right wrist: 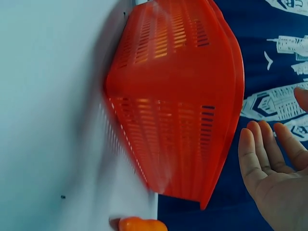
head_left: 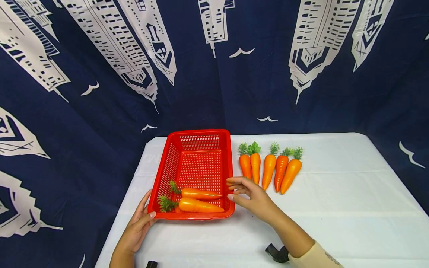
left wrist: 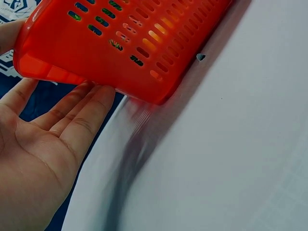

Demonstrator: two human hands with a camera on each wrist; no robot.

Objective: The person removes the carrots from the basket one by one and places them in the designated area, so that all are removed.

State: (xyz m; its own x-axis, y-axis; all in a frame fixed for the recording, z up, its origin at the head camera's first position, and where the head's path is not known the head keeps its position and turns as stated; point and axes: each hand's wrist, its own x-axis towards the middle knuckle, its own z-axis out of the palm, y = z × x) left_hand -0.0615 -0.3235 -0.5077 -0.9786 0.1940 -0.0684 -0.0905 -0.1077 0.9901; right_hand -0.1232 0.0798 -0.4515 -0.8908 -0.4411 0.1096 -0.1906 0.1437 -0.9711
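A red plastic basket [head_left: 228, 156] with slotted walls stands on the left part of the table. My left hand [head_left: 137, 225] holds its near left corner, thumb over the rim and fingers against the outside under the lip, as the left wrist view shows. Inside, toward the near end, lie orange carrots [head_left: 201, 205] with green tops, their tips pointing right. My right hand [head_left: 253, 197] hovers by the basket's right rim with loosely bent fingers and nothing in them. In the right wrist view, its fingers [right wrist: 260, 149] are apart from the basket wall.
Several more carrots [head_left: 269, 167] lie in a row on the white table [head_left: 348, 208], right of the basket, tops facing away. A black curved piece [head_left: 277, 254] is beside my right wrist. Behind the table hangs a dark blue cloth [head_left: 254, 89] with white building prints.
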